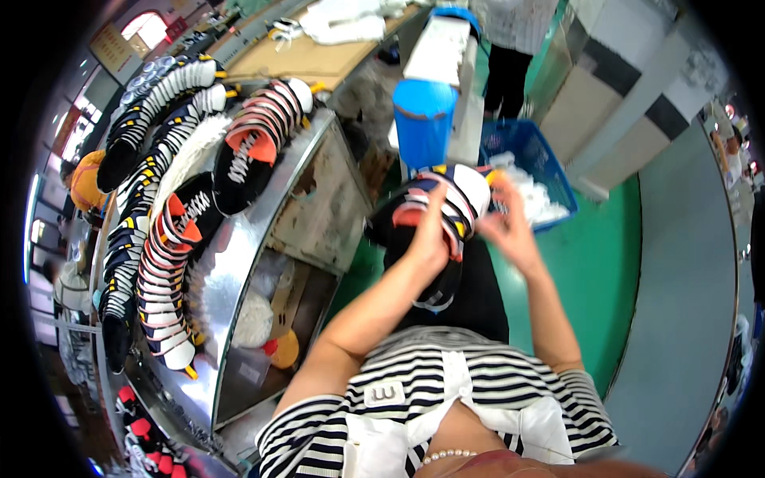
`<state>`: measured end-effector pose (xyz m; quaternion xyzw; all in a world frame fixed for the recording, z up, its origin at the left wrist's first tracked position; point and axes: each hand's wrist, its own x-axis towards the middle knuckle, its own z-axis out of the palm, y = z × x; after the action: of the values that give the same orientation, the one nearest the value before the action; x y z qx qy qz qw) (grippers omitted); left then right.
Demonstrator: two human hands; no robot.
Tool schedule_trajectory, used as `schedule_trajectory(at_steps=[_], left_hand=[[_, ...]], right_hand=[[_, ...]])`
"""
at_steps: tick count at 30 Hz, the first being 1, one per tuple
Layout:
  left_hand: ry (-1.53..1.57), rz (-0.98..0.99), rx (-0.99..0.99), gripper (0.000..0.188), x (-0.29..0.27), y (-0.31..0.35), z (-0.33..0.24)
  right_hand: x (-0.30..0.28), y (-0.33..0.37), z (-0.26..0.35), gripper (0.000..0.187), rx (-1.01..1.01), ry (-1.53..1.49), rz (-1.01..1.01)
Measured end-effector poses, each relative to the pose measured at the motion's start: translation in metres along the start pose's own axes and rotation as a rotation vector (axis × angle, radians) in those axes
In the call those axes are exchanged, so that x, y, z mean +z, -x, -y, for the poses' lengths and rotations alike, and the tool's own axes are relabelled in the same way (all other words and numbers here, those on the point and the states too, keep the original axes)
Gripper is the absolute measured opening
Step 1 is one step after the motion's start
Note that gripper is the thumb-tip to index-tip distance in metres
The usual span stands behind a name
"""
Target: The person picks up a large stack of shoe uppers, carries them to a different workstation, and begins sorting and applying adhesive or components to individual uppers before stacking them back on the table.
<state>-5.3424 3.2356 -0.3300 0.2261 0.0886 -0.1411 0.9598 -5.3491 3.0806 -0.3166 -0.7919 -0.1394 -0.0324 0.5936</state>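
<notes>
A nested bundle of shoe uppers [472,190], white, navy, black and orange with yellow tabs, is held in front of me above my lap. My left hand [430,243] is closed on its near left side, the thumb lying along the stacked edges. Just right of the rounded white end is my right hand [510,227], its thumb and fingers apart and slightly blurred. Whether its fingertips touch the yellow tabs I cannot tell. The black parts of the bundle hang to the left and down toward my knees.
At left, a metal-topped bench [219,307] carries long curved rows of nested uppers [163,295]. A blue cylindrical container [425,119] stands ahead. A blue basket [567,179] with white pieces sits on the green floor, near another person's dark-clothed legs [508,80]. A grey panel [677,263] rises at right.
</notes>
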Motion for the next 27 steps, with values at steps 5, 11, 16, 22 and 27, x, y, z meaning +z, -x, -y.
schedule_trajectory(at_steps=[5, 11, 16, 22, 27], left_hand=[[-0.269, -0.055, -0.139, 0.045, -0.020, 0.034, -0.011], [-0.665, -0.132, -0.193, 0.043, -0.086, 0.039, -0.052], [-0.818, -0.224, 0.005, 0.040, -0.116, 0.014, -0.086], [-1.152, -0.197, 0.075, 0.033, -0.100, -0.036, -0.068], [-1.015, -0.139, 0.086, 0.028, -0.128, -0.071, -0.071]], right_hand=[[0.005, -0.005, -0.024, 0.045, 0.107, -0.262, -0.037], [0.032, -0.010, -0.087, 0.012, 0.290, -0.494, -0.300], [0.044, -0.039, -0.069, 0.032, 0.482, -0.218, 0.112], [0.098, -0.071, -0.104, 0.043, 0.265, -0.003, 0.076], [0.095, -0.103, -0.141, 0.019, 0.408, -0.319, 0.116]])
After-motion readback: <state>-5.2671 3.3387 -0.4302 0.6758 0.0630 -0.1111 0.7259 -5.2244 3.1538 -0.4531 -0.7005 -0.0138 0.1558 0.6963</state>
